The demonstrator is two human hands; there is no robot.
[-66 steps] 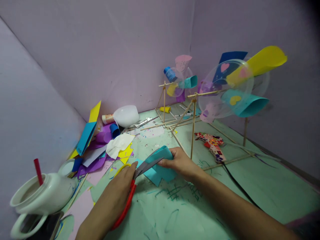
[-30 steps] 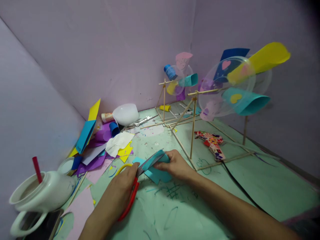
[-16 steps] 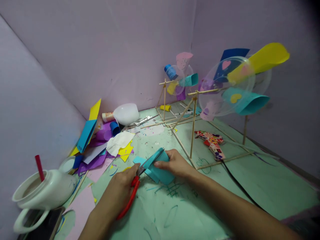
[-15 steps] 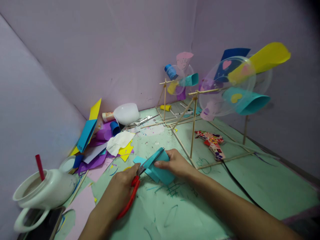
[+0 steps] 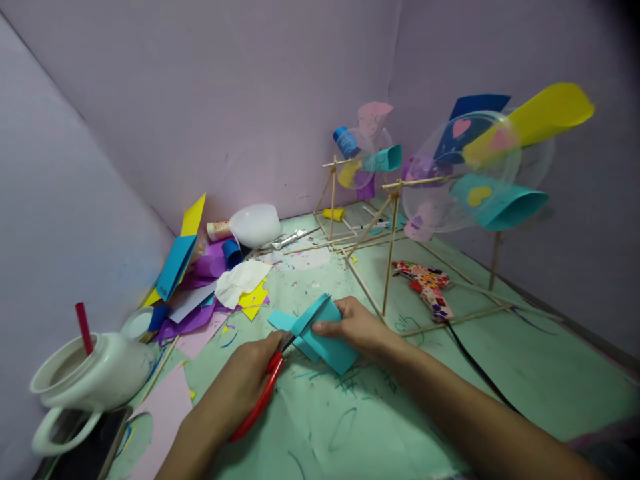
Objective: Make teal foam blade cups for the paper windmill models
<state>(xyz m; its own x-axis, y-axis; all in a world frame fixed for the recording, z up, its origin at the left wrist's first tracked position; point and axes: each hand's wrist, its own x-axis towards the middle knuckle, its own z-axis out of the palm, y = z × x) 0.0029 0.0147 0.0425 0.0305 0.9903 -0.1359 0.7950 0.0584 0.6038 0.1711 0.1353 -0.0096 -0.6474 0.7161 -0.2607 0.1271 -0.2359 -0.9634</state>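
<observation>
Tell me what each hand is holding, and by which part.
The left hand holds the scissors by the handles. The right hand holds the folded blue paper near its right edge, thumb across the face.

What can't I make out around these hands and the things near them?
All in the head view:
Blades of the scissors: mostly hidden by the light-blue paper.
Some fingers of the left hand: behind the hand's own back.
Some fingertips of the right hand: behind that paper.
Dark flat object: partly covered by the white pot, cut off by the bottom edge.
Marks on the blue card: too small to read.
</observation>
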